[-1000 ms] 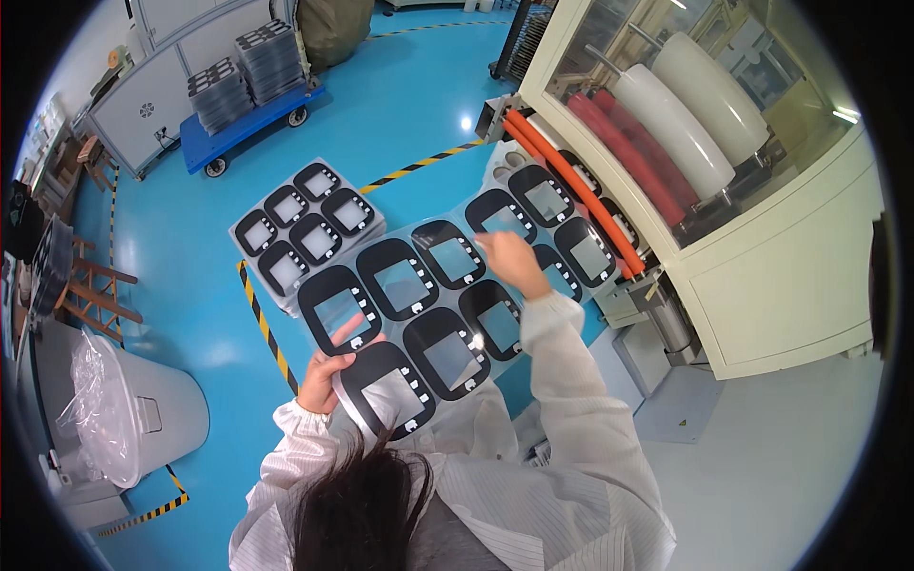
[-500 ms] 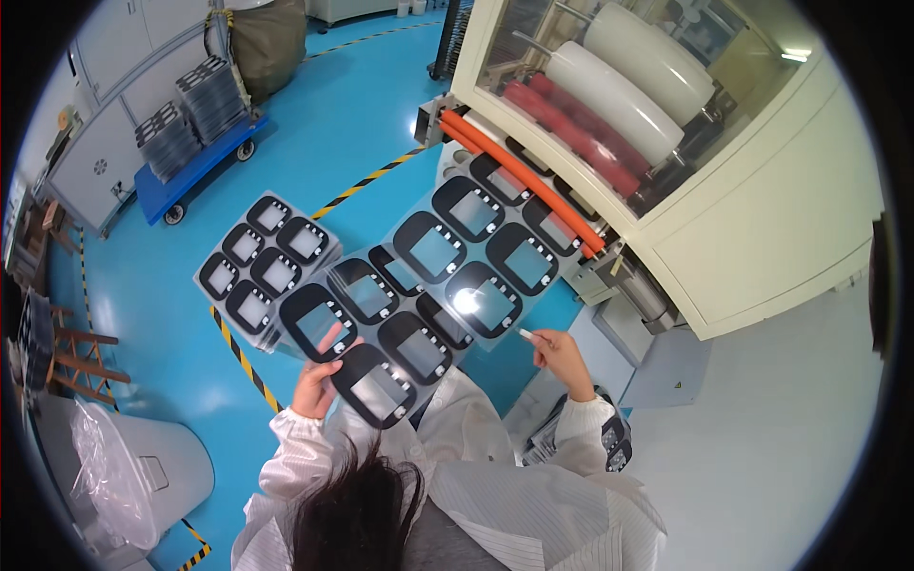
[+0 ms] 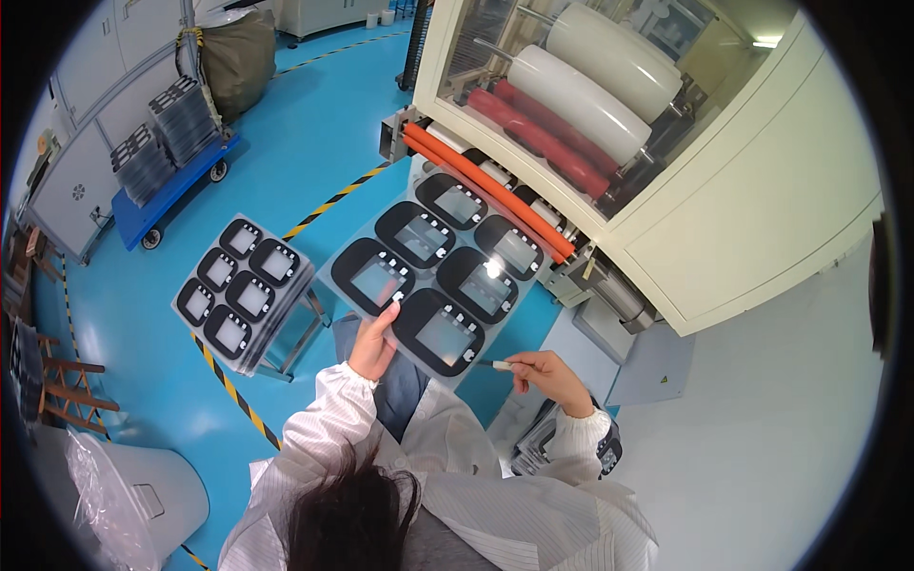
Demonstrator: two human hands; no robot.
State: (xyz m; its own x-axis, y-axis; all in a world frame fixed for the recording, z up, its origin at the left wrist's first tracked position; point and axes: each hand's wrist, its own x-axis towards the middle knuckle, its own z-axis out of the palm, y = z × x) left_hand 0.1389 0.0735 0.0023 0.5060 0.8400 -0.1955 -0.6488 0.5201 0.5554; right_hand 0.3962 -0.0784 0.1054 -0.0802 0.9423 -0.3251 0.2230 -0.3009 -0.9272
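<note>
Gripping the near edge of a clear sheet (image 3: 435, 271), our left hand (image 3: 374, 344) has its thumb on top; its other fingers go underneath, where we make them out only dimly through one see-through window. The sheet slants in front of us, six black rounded frames showing along it, and its far end reaches toward the orange roller (image 3: 486, 190) on the machine (image 3: 762, 228). More black frames show behind that roller, partly hidden, and we cannot tell whether they belong to the same sheet. A bright glare blots out part of one frame.

Our right hand (image 3: 557, 379) pinches a small pale tool (image 3: 502, 365) between thumb and fingers, just beside the sheet's near right corner. Most of the tool is covered by the grip, so we cannot tell its kind, nor whether its thin dark tip touches the sheet.

Below the right sleeve (image 3: 578, 445) lie some dark pieces (image 3: 535, 440), half covered by the arm. To our left, a stack of framed sheets (image 3: 238, 290) sits apart from the held one; it hides most of the stand (image 3: 276, 369) beneath, leaving only metal legs in view. Hair (image 3: 352, 514) blocks part of our coat (image 3: 319, 419), and the white bin (image 3: 176, 490) at lower left is cut off by the dark rim.
</note>
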